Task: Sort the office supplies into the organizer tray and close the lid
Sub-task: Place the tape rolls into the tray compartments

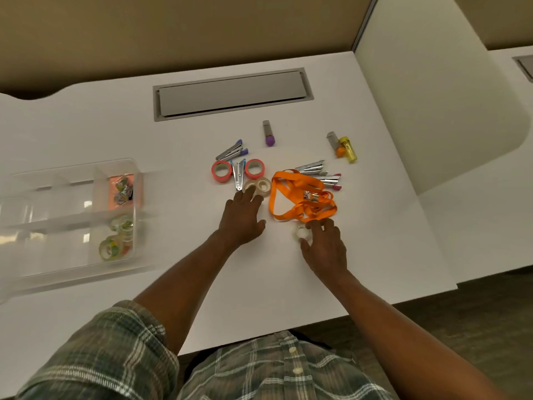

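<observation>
A white desk (288, 269) with a grey rectangular cable hatch (232, 93) set into it stands against a tan partition wall. At the desk's left edge sits a clear plastic organizer tray (72, 220) with dividers; its right-hand compartments hold small rolls of patterned clear tape (115, 241) and, farther back, colourful clips on an orange pad (122, 190). Loose supplies lie mid-desk: two pink tape rolls (221, 171), metal staple removers with blue tips (232, 153), two pale tape rolls (256, 186), a tangled orange lanyard (301, 197), staple removers with pink tips (320, 176), a purple-capped tube (269, 133) and a yellow tube (347, 148). The left hand (240, 220) lies palm down, fingers spread, fingertips touching one pale roll. The right hand (326, 246) curls loosely open around a small clear tape roll (300, 232) just beside the lanyard, thumb and fingers at its sides.
</observation>
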Demonstrator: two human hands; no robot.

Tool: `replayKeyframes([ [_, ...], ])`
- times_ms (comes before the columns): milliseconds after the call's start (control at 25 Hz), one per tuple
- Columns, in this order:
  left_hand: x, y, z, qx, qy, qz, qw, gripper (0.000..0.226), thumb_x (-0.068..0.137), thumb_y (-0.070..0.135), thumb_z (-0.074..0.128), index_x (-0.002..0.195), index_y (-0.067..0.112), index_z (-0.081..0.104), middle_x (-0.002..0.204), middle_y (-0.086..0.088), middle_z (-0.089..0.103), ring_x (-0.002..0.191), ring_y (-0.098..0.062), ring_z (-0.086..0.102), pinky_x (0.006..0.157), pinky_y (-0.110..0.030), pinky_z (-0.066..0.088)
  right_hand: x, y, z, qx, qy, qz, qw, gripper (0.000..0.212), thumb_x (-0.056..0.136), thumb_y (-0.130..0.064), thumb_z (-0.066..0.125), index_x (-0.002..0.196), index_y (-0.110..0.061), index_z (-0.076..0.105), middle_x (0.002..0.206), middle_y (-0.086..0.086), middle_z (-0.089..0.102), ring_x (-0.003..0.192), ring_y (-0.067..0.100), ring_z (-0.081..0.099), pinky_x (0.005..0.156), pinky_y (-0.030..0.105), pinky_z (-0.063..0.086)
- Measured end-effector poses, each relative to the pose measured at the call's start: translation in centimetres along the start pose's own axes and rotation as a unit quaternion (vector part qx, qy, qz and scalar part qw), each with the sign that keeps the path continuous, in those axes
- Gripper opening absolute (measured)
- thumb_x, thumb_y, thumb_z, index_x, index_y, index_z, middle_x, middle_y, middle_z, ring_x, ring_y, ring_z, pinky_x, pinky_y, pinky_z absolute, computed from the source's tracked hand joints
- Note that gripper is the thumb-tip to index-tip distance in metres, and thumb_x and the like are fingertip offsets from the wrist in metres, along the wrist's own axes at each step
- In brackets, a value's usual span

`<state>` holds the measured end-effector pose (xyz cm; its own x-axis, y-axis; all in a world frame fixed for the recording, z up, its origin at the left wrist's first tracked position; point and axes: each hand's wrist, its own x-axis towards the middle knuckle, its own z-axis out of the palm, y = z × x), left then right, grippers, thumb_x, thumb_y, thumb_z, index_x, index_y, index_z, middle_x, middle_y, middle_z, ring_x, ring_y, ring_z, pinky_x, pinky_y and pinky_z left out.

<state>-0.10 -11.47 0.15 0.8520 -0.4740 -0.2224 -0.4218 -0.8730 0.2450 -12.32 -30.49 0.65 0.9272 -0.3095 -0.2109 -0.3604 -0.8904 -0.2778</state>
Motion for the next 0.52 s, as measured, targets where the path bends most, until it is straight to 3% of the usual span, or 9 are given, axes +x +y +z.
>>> replayKeyframes([
  [200, 1.9, -0.2, 0.4, 0.043, -0.039, -0.028, 0.998, 0.059, 0.082, 0.048, 0.064, 0.130, 0.016, 0.052, 0.156, -0.011, 0.029, 0.132, -0.033, 0.040, 0.099, -0.046, 0.043, 0.6, 0.9, 0.4, 0.005, -0.026, -0.074, 0.997, 0.042, 0.091, -0.036, 0.067, 0.129, -0.021, 0.058, 0.131, 0.007, 0.057, 0.109, 0.027, 0.059, 0.080, 0.038, 0.055],
  [360, 1.3, -0.1, 0.5, 0.050, -0.025, -0.027, 0.998, 0.054, 0.083, 0.046, 0.062, 0.126, 0.014, 0.056, 0.140, -0.010, 0.048, 0.122, -0.031, 0.048, 0.094, -0.043, 0.044, 0.6, 0.9, 0.9, -0.030, -0.048, -0.104, 0.993, 0.037, 0.090, -0.031, 0.070, 0.123, -0.017, 0.063, 0.133, 0.008, 0.056, 0.111, 0.027, 0.058, 0.080, 0.038, 0.056],
  [520, -0.6, -0.1, 0.6, 0.033, 0.008, -0.023, 0.999, 0.037, 0.087, 0.033, 0.061, 0.117, 0.011, 0.061, 0.122, -0.011, 0.058, 0.105, -0.029, 0.054, 0.082, -0.039, 0.048, 0.6, -0.2, 1.1, 0.007, -0.050, -0.091, 0.995, 0.036, 0.088, -0.035, 0.069, 0.120, -0.018, 0.064, 0.126, 0.007, 0.057, 0.111, 0.024, 0.058, 0.082, 0.035, 0.056],
])
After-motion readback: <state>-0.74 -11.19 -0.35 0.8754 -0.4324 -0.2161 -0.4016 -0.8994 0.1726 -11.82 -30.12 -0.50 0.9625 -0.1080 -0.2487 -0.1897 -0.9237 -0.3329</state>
